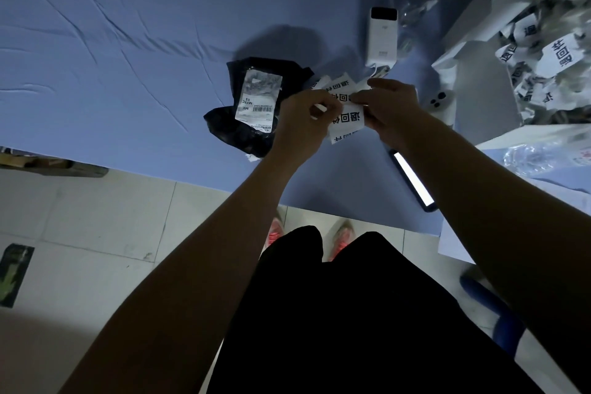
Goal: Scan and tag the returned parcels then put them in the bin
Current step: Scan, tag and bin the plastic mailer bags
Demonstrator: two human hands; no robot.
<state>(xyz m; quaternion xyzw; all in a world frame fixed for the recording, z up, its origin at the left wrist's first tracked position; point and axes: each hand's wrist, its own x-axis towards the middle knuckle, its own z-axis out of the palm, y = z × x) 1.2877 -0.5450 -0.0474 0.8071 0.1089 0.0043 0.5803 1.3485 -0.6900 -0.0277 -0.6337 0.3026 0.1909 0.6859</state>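
Observation:
A black plastic parcel (243, 128) with a white barcode label (257, 96) lies on the blue table (112, 73), just left of my hands. My left hand (303, 120) and my right hand (388, 105) are together above the table, both pinching a strip of white tag stickers (347, 120) printed with black characters. More of these stickers fan out behind my fingers. A container of used sticker paper (543, 51) stands at the right.
A white power bank (382, 35) lies behind my hands. A white phone (439, 101) sits right of my right hand, and a lit handheld screen (412, 179) lies near the table's front edge. A plastic bottle (540, 157) lies at the right. Tiled floor is below.

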